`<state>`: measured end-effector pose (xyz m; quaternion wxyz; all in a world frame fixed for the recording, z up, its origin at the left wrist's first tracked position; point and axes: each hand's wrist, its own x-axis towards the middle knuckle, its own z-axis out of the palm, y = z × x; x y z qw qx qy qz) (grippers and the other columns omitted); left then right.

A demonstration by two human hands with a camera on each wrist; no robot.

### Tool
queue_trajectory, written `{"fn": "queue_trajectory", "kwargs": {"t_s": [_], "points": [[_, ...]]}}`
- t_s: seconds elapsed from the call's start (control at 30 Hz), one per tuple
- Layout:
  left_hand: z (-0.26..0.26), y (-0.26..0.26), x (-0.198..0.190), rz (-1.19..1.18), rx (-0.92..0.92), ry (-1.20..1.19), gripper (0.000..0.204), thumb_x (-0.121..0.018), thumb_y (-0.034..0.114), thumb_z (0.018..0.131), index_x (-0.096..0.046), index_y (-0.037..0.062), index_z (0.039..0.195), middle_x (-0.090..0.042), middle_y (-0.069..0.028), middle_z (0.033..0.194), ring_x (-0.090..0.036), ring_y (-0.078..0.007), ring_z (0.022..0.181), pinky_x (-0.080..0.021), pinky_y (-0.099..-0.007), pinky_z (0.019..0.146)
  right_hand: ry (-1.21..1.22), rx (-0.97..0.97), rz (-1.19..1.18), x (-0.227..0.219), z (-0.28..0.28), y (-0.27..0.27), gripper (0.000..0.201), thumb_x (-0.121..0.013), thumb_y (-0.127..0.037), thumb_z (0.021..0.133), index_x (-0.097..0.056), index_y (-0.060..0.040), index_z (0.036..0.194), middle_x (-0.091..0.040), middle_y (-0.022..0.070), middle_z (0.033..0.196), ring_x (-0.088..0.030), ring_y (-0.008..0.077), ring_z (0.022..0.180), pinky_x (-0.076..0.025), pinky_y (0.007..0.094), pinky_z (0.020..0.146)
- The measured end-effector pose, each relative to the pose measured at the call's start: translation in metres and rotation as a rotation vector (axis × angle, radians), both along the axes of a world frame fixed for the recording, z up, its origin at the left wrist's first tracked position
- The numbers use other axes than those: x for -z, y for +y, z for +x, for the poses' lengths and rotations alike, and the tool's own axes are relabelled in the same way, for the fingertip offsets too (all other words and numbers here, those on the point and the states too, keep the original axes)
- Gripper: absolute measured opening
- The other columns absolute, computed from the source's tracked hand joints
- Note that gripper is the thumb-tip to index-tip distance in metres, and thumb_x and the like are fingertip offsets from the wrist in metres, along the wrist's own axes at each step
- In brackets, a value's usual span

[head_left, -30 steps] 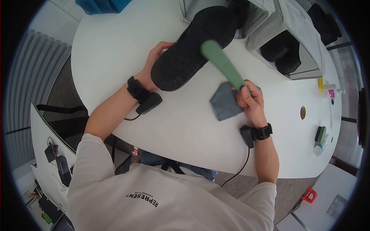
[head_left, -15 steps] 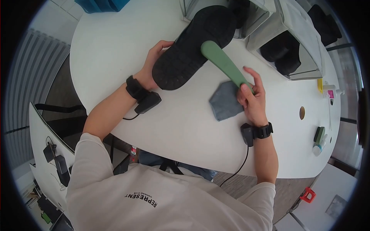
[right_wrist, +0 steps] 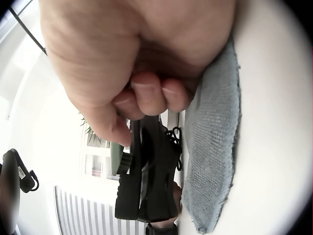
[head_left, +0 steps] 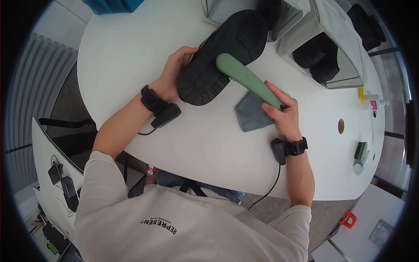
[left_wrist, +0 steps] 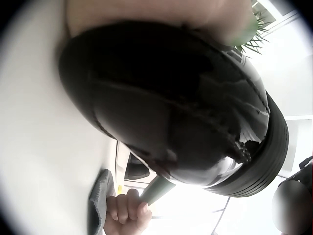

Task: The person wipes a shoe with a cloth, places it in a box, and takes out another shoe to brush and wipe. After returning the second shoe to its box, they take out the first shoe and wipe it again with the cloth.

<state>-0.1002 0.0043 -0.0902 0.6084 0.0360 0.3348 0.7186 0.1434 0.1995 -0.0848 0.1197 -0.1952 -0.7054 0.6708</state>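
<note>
My left hand grips a black shoe by its side and holds it above the white table, lugged sole up. My right hand is curled round the handle of a green brush, whose head lies on the middle of the sole. A grey cloth lies flat on the table under the right hand. The left wrist view shows the shoe's glossy upper and the right hand beyond it. The right wrist view shows curled fingers, the cloth and the shoe.
Clear storage boxes with dark shoes inside stand at the back right. Small bottles and a green-black item sit near the table's right edge, by a round hole. A blue bin is at the far left.
The brush head has moved left onto the middle of the sole. The right hand briefly loosened its fingers, then closed again on the handle. The shoe has shifted slightly up.
</note>
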Motion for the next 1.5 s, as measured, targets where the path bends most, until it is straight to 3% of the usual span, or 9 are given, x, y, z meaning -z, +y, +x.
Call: {"fn": "queue_trajectory", "kwargs": {"t_s": [0.27,0.37,0.43,0.63,0.77,0.87,0.93,1.07,1.5], "points": [[-0.004,0.003,0.004,0.031,0.067,-0.037,0.036,-0.050,0.031,0.091,-0.061,0.0015,0.110,-0.067,-0.0108,0.102,-0.065,-0.0221,0.090,-0.051,-0.0347,0.087,-0.102,-0.138,0.069,-0.008,0.000,0.002,0.041,-0.067,-0.010,0.085,-0.061,-0.0051,0.125,-0.068,0.0018,0.107,-0.055,0.0067,0.090,-0.043,0.0195,0.080],[0.000,0.000,0.005,0.023,0.081,-0.034,0.037,-0.050,0.032,0.091,-0.061,0.0015,0.109,-0.067,-0.0111,0.101,-0.065,-0.0218,0.090,-0.051,-0.0347,0.086,0.029,-0.185,0.051,-0.003,0.002,0.001,0.038,-0.063,-0.014,0.089,-0.061,-0.0036,0.125,-0.065,-0.0009,0.091,-0.050,0.0053,0.075,-0.040,0.0187,0.066],[-0.002,0.002,0.001,0.003,0.047,-0.020,0.037,-0.049,0.032,0.091,-0.062,0.0016,0.108,-0.068,-0.0106,0.099,-0.065,-0.0216,0.090,-0.051,-0.0346,0.085,0.050,-0.161,-0.202,-0.004,-0.001,0.005,0.036,-0.060,-0.014,0.091,-0.061,-0.0022,0.125,-0.052,-0.0044,0.075,-0.037,0.0040,0.061,-0.028,0.0199,0.053],[-0.004,-0.001,-0.003,-0.090,-0.073,0.007,0.038,-0.048,0.033,0.092,-0.063,0.0025,0.108,-0.068,-0.0095,0.100,-0.065,-0.0219,0.091,-0.051,-0.0335,0.086,0.112,-0.094,-0.131,0.004,0.000,0.005,0.036,-0.059,-0.012,0.090,-0.061,-0.0020,0.125,-0.040,-0.0069,0.067,-0.028,0.0040,0.057,-0.020,0.0218,0.050],[-0.001,-0.001,0.000,-0.001,0.041,-0.057,0.037,-0.050,0.033,0.091,-0.062,0.0024,0.109,-0.067,-0.0089,0.100,-0.066,-0.0217,0.090,-0.051,-0.0344,0.086,0.058,-0.107,-0.140,0.004,0.002,0.005,0.036,-0.060,-0.012,0.090,-0.061,-0.0040,0.125,-0.050,-0.0053,0.072,-0.034,0.0038,0.061,-0.026,0.0197,0.054],[0.006,0.006,-0.004,-0.114,-0.035,0.066,0.036,-0.052,0.032,0.091,-0.061,0.0019,0.109,-0.066,-0.0084,0.102,-0.065,-0.0201,0.091,-0.051,-0.0344,0.086,0.043,-0.128,0.002,0.001,-0.002,0.006,0.037,-0.062,-0.013,0.090,-0.061,-0.0067,0.126,-0.062,-0.0025,0.088,-0.042,0.0041,0.071,-0.034,0.0183,0.063],[0.008,0.004,-0.001,-0.074,0.078,0.044,0.036,-0.054,0.031,0.090,-0.060,0.0014,0.109,-0.065,-0.0082,0.104,-0.063,-0.0185,0.093,-0.051,-0.0331,0.086,0.036,-0.178,0.006,-0.001,0.000,0.003,0.037,-0.063,-0.014,0.090,-0.061,-0.0084,0.127,-0.065,-0.0007,0.105,-0.047,0.0048,0.081,-0.037,0.0189,0.072],[0.010,0.004,0.001,-0.120,0.054,0.167,0.036,-0.054,0.032,0.090,-0.060,0.0012,0.107,-0.065,-0.0089,0.103,-0.063,-0.0180,0.093,-0.051,-0.0320,0.085,0.038,-0.197,0.081,-0.009,-0.005,-0.001,0.036,-0.063,-0.014,0.091,-0.061,-0.0081,0.127,-0.066,-0.0004,0.106,-0.048,0.0048,0.081,-0.038,0.0196,0.071],[0.003,0.002,-0.002,-0.044,0.046,0.006,0.036,-0.050,0.030,0.090,-0.063,0.0001,0.105,-0.067,-0.0111,0.097,-0.065,-0.0210,0.087,-0.051,-0.0339,0.084,0.050,-0.167,-0.084,0.000,-0.001,0.009,0.036,-0.064,-0.011,0.086,-0.064,-0.0072,0.122,-0.063,-0.0044,0.091,-0.042,0.0033,0.072,-0.032,0.0184,0.062]]}}
